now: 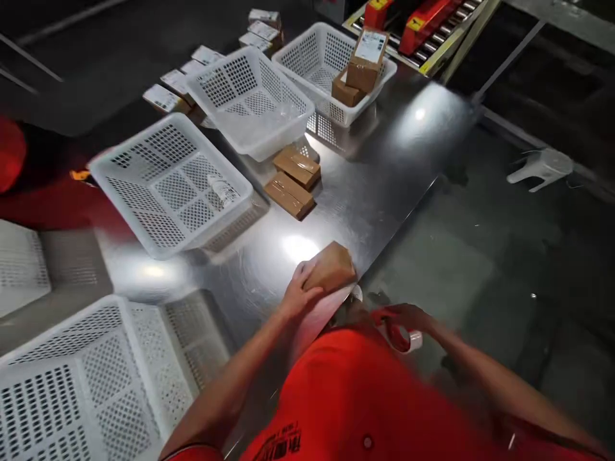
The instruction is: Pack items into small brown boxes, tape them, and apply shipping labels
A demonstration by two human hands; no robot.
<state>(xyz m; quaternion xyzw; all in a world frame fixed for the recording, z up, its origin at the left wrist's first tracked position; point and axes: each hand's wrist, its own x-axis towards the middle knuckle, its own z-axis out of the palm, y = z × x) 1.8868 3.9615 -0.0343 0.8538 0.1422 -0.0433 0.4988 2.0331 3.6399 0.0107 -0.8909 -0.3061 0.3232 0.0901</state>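
My left hand [298,293] grips a small brown cardboard box [332,267] at the near edge of the metal table [350,211]. Its fingers and thumb close on the box's left side. Beyond the table edge, in front of my red shirt, my right hand [406,316] is wrapped round a red tape dispenser [398,338] with a pale roll on it. Two more brown boxes, the nearer box [290,194] and the farther box [298,165], lie side by side farther up the table, apart from both hands.
White perforated baskets stand on the table: a left basket [168,250], a middle basket [262,144], and a back basket [336,112] holding brown boxes. Labelled boxes [166,99] sit behind them. A roller conveyor [444,29] is at the back; a white stool [548,165] stands on the floor.
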